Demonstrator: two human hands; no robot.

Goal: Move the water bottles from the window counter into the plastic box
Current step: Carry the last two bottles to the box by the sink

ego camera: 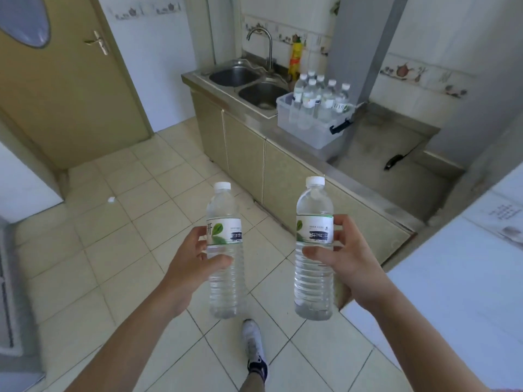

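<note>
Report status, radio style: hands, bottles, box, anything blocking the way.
Left hand grips one bottle, right hand grips another bottle, both upright. Plastic box on the counter ahead, several bottles inside. Floor path open.

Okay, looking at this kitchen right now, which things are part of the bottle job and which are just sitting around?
Part of the job: bottle in left hand; bottle in right hand; plastic box on the counter, with bottles in the box.

Just lying about: double sink, faucet, yellow bottle, door.
</note>
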